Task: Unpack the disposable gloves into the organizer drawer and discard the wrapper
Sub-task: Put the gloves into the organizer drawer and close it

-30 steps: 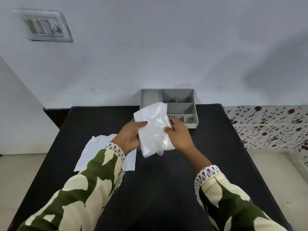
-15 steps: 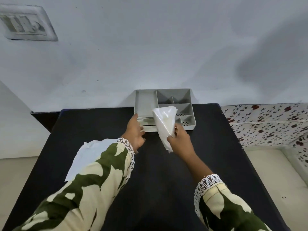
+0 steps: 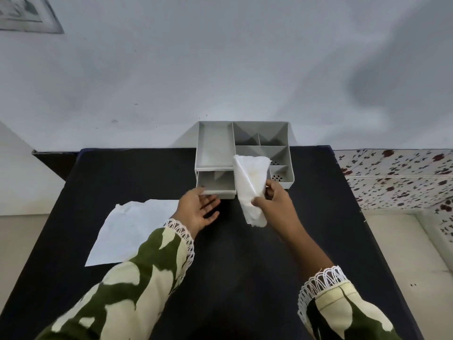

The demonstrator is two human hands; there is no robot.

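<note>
Your left hand (image 3: 199, 208) lies open-palmed on the counter (image 3: 245, 278), fingertips at the pulled-out drawer (image 3: 215, 184). Your right hand (image 3: 274, 204) pinches the gloves (image 3: 250, 186), their long axis running up-frame; the drawer lies just left of them in the organizer (image 3: 214, 146) at frame centre.

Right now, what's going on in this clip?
A person is putting gloves away at a black table. The right hand holds the folded gloves in front of the grey organizer. The left hand, open, rests at the front of the pulled-out drawer, which looks empty. The wrapper lies flat on the left.
</note>
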